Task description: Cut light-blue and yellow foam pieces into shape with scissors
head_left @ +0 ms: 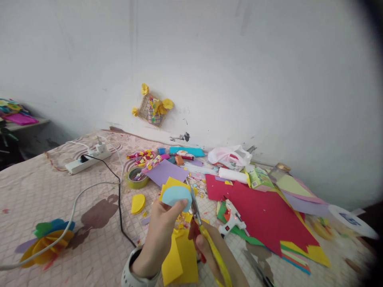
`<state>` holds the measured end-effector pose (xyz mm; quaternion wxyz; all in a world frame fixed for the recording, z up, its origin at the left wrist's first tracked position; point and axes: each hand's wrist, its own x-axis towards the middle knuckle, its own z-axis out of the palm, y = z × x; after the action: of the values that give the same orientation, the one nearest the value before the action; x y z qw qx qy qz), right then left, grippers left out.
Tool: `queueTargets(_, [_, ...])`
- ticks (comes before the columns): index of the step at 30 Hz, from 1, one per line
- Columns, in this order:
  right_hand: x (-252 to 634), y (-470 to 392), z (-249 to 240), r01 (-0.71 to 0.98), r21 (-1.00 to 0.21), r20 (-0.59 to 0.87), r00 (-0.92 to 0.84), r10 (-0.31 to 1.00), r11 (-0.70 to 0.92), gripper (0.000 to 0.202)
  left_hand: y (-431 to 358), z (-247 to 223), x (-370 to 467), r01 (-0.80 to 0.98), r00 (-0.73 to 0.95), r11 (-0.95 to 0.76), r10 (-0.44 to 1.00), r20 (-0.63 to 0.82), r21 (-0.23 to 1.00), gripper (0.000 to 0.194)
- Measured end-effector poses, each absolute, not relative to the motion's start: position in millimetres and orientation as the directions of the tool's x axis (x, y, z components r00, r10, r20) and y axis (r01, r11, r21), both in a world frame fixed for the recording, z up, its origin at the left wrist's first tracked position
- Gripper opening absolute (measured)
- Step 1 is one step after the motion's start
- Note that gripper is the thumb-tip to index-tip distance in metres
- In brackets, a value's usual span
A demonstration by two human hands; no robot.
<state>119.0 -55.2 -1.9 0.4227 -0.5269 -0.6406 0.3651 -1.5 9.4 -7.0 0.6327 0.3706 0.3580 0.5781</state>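
My left hand pinches a light blue rounded paper piece laid over a yellow sheet. In my right hand is a pair of scissors with yellow and red handles. Its blades point up and away, right beside the edge of the held pieces; whether they touch the paper I cannot tell. Under my hands lie folded yellow sheets and small yellow scraps. A cut yellow rounded piece rests to the left of my left hand.
A white glue gun lies on a red sheet to the right. Left are a power strip, cables and a colourful paper flower. Behind are a tape roll, a purple sheet and a plastic bag.
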Motion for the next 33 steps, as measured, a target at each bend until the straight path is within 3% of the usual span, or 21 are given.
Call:
queueTargets(11, [122, -52, -8, 0.264, -0.953, 0.116, -0.121, 0.986, 0.145, 0.046, 10, -7, -1, -0.491, 0.086, 0.052, 0.996, -0.011, 0.870, 0.008])
queueTargets(28, [126, -55, -15, 0.351, -0.926, 0.111, -0.106, 0.988, 0.142, 0.051, 16, -6, -7, -0.477, 0.110, 0.060, 0.994, -0.008, 0.877, 0.004])
queueTargets(33, [127, -53, -17, 0.287, -0.943, 0.120, -0.179, 0.977, 0.168, 0.048, 16, -6, -7, -0.469, 0.120, 0.057, 0.993, 0.000, 0.882, 0.005])
